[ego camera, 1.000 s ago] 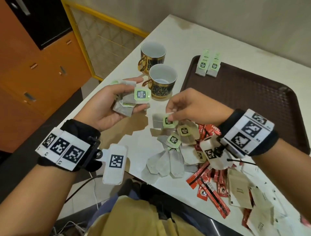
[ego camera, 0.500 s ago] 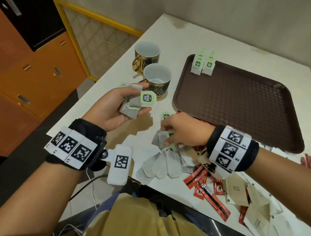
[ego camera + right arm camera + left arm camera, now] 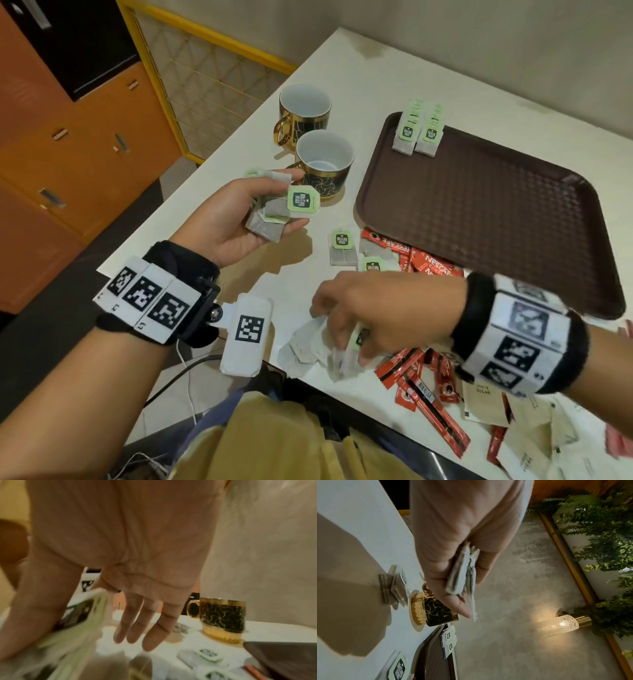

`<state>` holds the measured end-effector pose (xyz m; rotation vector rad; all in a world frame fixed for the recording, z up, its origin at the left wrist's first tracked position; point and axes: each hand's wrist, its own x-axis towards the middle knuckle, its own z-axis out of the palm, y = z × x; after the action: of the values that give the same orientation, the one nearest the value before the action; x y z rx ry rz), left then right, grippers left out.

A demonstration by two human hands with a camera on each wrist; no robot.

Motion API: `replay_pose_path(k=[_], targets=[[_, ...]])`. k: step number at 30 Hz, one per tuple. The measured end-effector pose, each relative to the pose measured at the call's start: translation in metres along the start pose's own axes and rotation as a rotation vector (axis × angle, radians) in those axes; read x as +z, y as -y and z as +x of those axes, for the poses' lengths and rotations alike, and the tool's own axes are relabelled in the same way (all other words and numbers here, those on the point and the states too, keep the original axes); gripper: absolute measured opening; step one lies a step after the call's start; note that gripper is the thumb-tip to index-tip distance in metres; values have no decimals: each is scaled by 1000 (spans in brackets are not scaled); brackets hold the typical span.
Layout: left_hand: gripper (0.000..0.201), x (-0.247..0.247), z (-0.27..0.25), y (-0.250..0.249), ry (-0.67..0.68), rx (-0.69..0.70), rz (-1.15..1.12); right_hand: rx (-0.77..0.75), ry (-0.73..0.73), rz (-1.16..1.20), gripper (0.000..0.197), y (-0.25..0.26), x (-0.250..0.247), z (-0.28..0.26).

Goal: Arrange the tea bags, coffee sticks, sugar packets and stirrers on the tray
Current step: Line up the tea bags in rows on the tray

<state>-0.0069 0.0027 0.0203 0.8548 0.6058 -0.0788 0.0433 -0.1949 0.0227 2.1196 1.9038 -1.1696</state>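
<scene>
My left hand [image 3: 274,205] is raised over the table's left side and grips a small stack of tea bags [image 3: 267,222] with a green tag on top; the same tea bags [image 3: 462,572] show in the left wrist view. My right hand [image 3: 352,346] is low over a pile of tea bags [image 3: 308,346] at the table's front edge. Its thumb and forefinger pinch a green-tagged tea bag [image 3: 78,614], blurred; the other fingers are straight. Two rows of tea bags [image 3: 418,130] lie in the far left corner of the brown tray [image 3: 479,222].
Two black-and-gold cups [image 3: 323,164] stand left of the tray. Loose tea bags [image 3: 342,246] and red coffee sticks [image 3: 424,267] lie by the tray's near edge. More coffee sticks [image 3: 421,387] and beige sugar packets [image 3: 486,401] lie under my right wrist.
My right hand has moved from the middle of the loose tea bags down to the pile at the front edge and pinched one. My left hand still holds its stack.
</scene>
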Motion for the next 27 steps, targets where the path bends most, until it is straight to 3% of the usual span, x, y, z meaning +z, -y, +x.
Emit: replay_pose_path(k=[4, 13, 16, 20, 23, 25, 27], targets=[[29, -1, 2, 1, -6, 6, 9, -68, -61, -72, 18, -4, 19, 11], [34, 0, 8, 3, 17, 43, -11, 58, -317, 106, 16, -20, 6, 7], [35, 3, 10, 4, 50, 77, -7, 107, -515, 256, 22, -29, -7, -5], [33, 14, 12, 8, 77, 93, -29, 216, -929, 475, 37, -43, -31, -30], [33, 33, 18, 21, 119, 45, -41, 247, -1197, 511, 43, -43, -46, -40], [32, 51, 23, 31, 181, -18, -90, 260, -1288, 436, 44, -37, -50, -36], [46, 69, 26, 36, 297, -70, -178, 286, -1261, 320, 42, -31, -49, -28]])
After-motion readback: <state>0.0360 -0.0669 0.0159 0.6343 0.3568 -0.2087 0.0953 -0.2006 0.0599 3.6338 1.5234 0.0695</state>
